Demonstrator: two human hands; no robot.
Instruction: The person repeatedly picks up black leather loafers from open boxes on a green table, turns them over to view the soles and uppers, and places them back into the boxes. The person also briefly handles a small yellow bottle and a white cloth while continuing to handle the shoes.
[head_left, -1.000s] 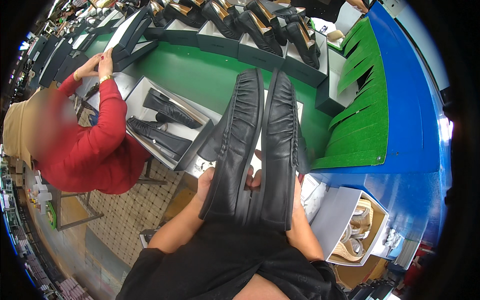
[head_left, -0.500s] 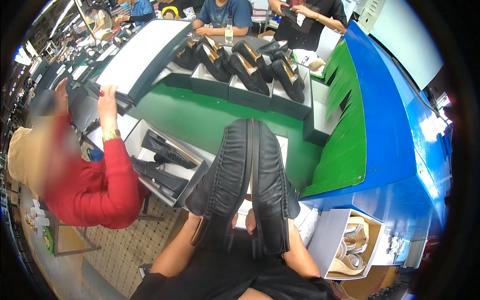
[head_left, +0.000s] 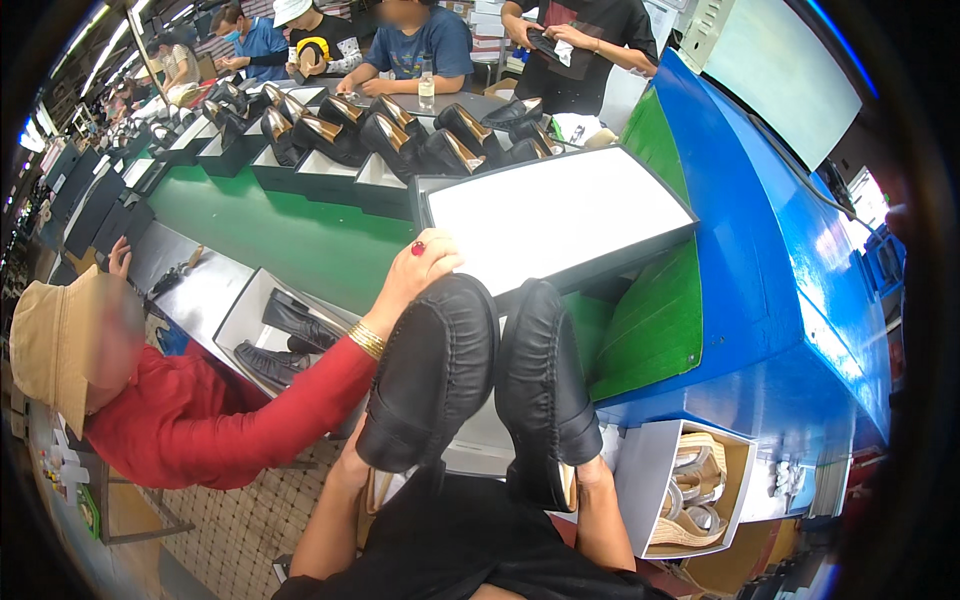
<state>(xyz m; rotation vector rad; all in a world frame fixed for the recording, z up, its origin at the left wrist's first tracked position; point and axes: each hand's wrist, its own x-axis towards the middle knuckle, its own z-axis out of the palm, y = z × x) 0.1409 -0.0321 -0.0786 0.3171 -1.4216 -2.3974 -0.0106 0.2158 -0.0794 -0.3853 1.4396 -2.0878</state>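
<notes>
Two black leather loafers with gathered toes are held up in front of me, toes pointing away. My left hand [head_left: 352, 464] is closed on the left loafer [head_left: 432, 365], its fingers mostly hidden behind the shoe. My right hand [head_left: 594, 473] grips the right loafer [head_left: 548, 385] from its heel end, fingers also covered. A gap shows between the two toes. Just beyond them, a co-worker's hand [head_left: 425, 258] with a red ring touches a large white-topped dark-edged box or lid [head_left: 560, 215].
Left, the co-worker in a red sleeve [head_left: 200, 420] reaches across beside an open box [head_left: 235, 312] with black shoes. Shoe boxes topped with black loafers [head_left: 390, 140] line the green conveyor [head_left: 290, 225]. A blue machine housing [head_left: 760, 240] stands right, above a box of wedge sandals [head_left: 650, 490].
The white-topped box or lid has swung from the far left to the right, with the co-worker's arm. My two loafers, side by side before, have parted and tilted.
</notes>
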